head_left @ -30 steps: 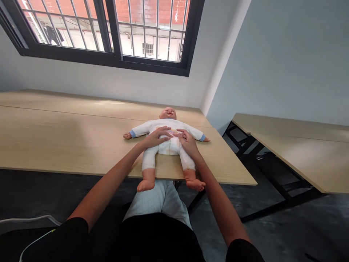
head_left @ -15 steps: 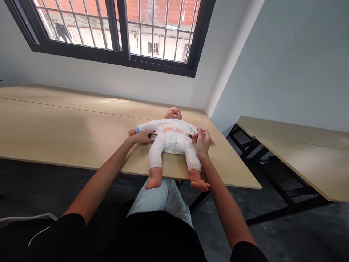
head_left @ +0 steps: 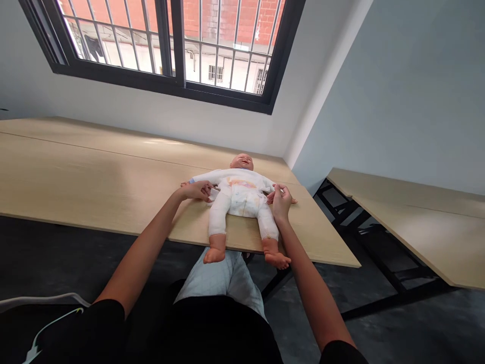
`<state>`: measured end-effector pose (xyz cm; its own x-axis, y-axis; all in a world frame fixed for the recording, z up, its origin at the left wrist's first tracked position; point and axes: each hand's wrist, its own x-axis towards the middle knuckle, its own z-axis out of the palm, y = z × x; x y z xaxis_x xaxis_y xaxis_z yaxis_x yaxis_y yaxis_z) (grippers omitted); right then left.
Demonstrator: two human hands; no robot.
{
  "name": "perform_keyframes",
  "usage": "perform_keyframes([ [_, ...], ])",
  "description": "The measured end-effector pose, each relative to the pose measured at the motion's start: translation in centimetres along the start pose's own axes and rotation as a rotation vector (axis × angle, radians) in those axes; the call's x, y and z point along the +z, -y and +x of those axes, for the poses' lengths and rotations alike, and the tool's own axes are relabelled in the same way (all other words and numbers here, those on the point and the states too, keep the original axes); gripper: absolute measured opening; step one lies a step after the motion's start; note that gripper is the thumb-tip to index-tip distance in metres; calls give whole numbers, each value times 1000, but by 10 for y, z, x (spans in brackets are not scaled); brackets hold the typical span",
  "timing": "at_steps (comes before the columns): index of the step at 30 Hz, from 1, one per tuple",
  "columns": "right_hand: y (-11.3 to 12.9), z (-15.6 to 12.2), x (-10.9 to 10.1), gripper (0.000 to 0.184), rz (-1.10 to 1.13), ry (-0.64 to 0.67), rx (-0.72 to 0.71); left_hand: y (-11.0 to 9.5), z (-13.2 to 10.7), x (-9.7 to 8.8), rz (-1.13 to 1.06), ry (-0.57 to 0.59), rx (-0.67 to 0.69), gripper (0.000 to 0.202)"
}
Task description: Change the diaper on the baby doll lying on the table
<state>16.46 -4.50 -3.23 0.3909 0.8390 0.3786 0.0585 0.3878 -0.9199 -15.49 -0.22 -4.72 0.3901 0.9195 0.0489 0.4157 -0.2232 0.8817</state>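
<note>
A baby doll (head_left: 242,182) in a white top lies on its back on the wooden table, its feet over the front edge. Around its hips is a white printed diaper (head_left: 244,203). At the doll's hip on the left of the view, my left hand (head_left: 197,190) has its fingers curled on the diaper's white side flap. My right hand (head_left: 281,202) is closed in a pinch at the opposite hip, against the diaper's ruffled edge. Its fingers partly hide what they grip. The doll's lower arms stretch out beyond both hands.
The long table (head_left: 94,177) runs left along the wall beneath a barred window (head_left: 178,50). A second table (head_left: 428,217) with black legs stands to the right, across a gap. A white cable (head_left: 41,299) lies at the lower left.
My left hand has drawn slightly away from the doll's hip, its fingers more curled, with more of the white flap showing. The right hand stays at the other hip. The view has shifted slightly.
</note>
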Motion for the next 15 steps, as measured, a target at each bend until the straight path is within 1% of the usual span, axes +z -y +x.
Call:
perform_keyframes([
  [2,0,0,0,32,-11,-4,-5,1,-1,-3,-5,21,-23,45],
  [6,0,0,-1,30,-28,4,-20,7,4,-1,66,-3,-88,25],
  [9,-1,0,-1,31,-35,21,-22,10,9,5,110,-22,-136,24],
  [11,-2,0,0,31,-44,29,-21,10,9,7,101,-28,-154,25],
  [15,-2,-2,-2,35,-90,31,-40,6,2,5,-21,-35,-156,22],
])
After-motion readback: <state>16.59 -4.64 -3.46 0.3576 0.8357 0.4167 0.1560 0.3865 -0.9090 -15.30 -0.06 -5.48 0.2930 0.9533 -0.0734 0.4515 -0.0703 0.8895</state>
